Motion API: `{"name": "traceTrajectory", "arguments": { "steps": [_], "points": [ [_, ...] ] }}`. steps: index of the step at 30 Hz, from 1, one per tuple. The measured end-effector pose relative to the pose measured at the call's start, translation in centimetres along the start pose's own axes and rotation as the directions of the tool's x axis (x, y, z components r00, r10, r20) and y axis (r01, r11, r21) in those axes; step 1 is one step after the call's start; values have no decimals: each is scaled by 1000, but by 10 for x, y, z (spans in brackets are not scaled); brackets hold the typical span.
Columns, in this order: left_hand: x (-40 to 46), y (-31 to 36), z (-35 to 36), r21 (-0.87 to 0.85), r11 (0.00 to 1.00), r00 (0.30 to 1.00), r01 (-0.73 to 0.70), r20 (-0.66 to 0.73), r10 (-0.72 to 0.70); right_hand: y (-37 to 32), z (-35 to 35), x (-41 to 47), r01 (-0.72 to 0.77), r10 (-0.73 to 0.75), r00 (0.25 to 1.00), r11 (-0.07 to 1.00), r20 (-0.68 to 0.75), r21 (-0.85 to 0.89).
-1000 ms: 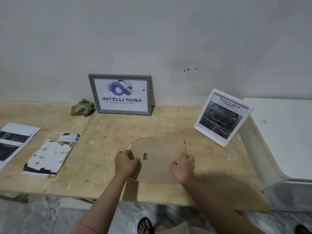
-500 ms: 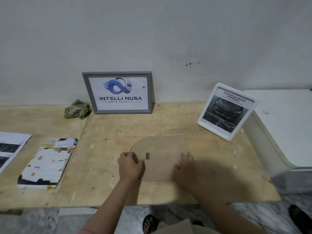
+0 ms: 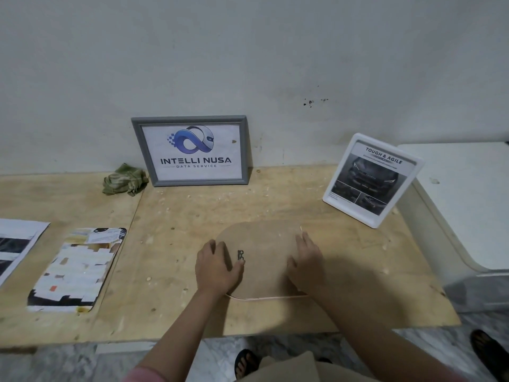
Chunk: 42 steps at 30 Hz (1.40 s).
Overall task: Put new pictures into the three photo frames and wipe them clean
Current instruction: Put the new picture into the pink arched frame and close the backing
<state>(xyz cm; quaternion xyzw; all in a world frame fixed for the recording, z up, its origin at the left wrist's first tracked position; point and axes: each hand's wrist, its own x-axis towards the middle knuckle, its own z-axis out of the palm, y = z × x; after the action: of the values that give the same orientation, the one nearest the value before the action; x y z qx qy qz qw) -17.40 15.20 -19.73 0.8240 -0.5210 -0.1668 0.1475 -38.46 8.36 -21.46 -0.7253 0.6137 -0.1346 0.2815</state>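
Grey frame (image 3: 190, 151) with blue logo, white frame (image 3: 372, 180) with dark car print, olive-green cloth (image 3: 124, 180)

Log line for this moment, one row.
stage: closing third frame | both hands flat on face-down frame's backing board | grey frame, white frame standing | cloth untouched

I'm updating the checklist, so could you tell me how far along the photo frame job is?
Looks done: the grey frame and the white frame stand upright with pictures in them. In hand: the left hand and right hand press on the brown backing of the third frame, lying face down. Left: turning it over and perhaps wiping; the green cloth lies untouched.
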Motion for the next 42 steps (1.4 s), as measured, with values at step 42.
{"name": "traceTrajectory", "arguments": {
  "steps": [42],
  "points": [
    [3,4,12,200,946,898,-256,412,156,33,-6,-3,391,-257,903,824,345,-409]
  ]
}}
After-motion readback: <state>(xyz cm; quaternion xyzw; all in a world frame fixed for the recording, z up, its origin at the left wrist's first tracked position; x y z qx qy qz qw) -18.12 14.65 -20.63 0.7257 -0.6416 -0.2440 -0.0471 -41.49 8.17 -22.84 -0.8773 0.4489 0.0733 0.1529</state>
